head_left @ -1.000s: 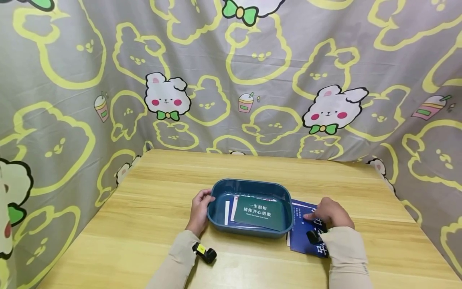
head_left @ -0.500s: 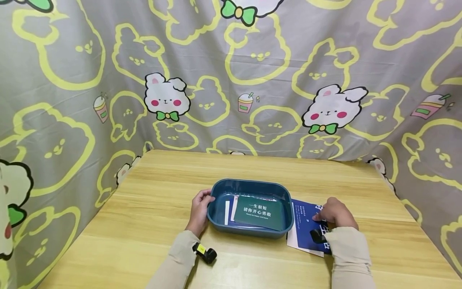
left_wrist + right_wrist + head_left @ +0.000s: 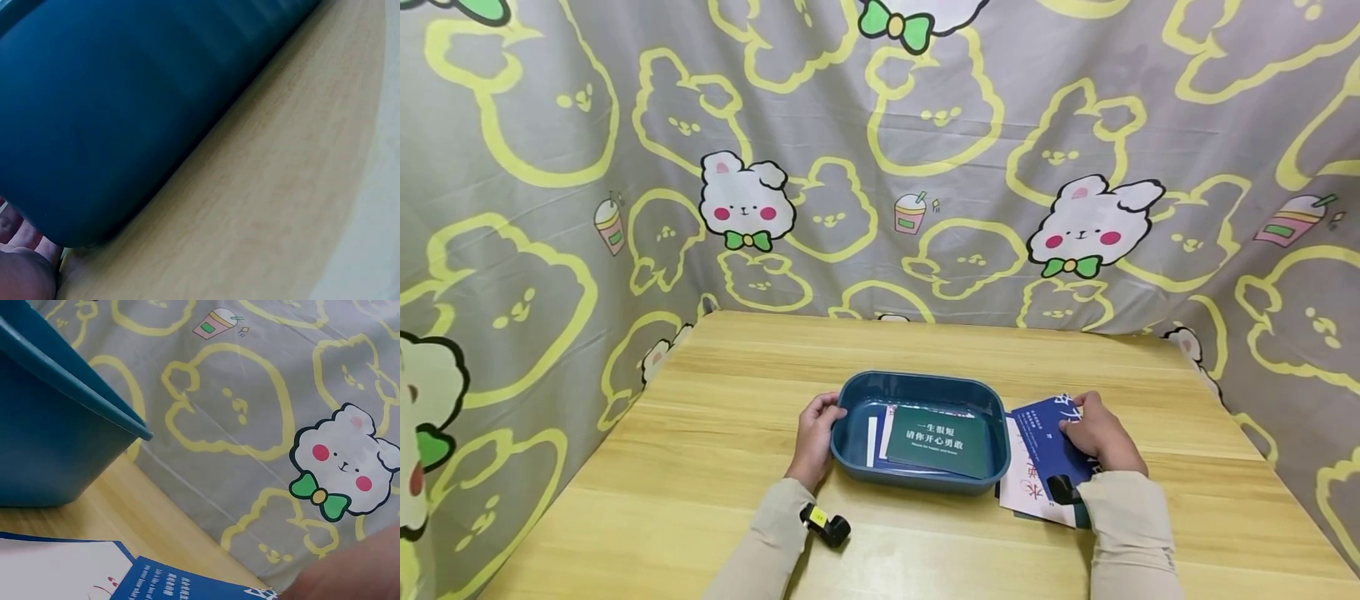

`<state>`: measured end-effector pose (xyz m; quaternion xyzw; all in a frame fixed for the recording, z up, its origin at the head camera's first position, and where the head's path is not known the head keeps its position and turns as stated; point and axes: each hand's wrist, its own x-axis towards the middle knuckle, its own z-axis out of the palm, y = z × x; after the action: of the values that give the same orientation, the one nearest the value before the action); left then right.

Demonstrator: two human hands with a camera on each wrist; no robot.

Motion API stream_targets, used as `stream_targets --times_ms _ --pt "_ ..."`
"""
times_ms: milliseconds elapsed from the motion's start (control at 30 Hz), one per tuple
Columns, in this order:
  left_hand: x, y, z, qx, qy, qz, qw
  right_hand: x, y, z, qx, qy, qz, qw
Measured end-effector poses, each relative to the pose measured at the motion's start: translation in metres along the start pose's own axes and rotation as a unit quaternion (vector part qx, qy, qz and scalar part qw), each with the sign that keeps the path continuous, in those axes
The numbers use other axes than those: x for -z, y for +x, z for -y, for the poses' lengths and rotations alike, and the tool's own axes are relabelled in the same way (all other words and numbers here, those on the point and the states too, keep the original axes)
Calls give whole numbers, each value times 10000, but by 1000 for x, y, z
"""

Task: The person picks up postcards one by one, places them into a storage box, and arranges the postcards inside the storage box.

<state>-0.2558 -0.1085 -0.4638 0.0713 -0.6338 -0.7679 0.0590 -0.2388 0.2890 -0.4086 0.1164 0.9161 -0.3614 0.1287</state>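
Note:
My left hand [image 3: 813, 437] grips the left end of a dark teal plastic basin [image 3: 917, 482], thumb over the rim. In the left wrist view, the fingers curl at the bottom corner of the basin's wall [image 3: 119, 119]. A green card [image 3: 937, 442] with white writing lies in the basin on top of blue and white cards. To the right of the basin, my right hand [image 3: 1107, 435] pinches a blue card [image 3: 1047, 440] by its far right part, tilting it. Beneath that card lies a white card [image 3: 1024, 479] with red characters, over other cards mostly hidden.
The wood-grain table [image 3: 760, 367] carries the basin and the card pile. A grey curtain [image 3: 842, 192] with yellow outlines and white bears hangs behind and along both sides. A small black camera [image 3: 827, 527] is strapped to the left wrist.
My right hand has drawn the blue card away from the pile and lifted its end, uncovering the white card with red characters. The left hand and basin have stayed still.

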Motion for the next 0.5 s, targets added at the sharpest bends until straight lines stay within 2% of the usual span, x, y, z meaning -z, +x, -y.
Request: stream_targets --times_ms 300,500 --pt "-1 1 1 3 6 33 10000 6 -1 2 -13 1086 -255 9938" --pt "-1 1 0 45 48 38 10000 11 -5 4 -56 1113 -425 9929"
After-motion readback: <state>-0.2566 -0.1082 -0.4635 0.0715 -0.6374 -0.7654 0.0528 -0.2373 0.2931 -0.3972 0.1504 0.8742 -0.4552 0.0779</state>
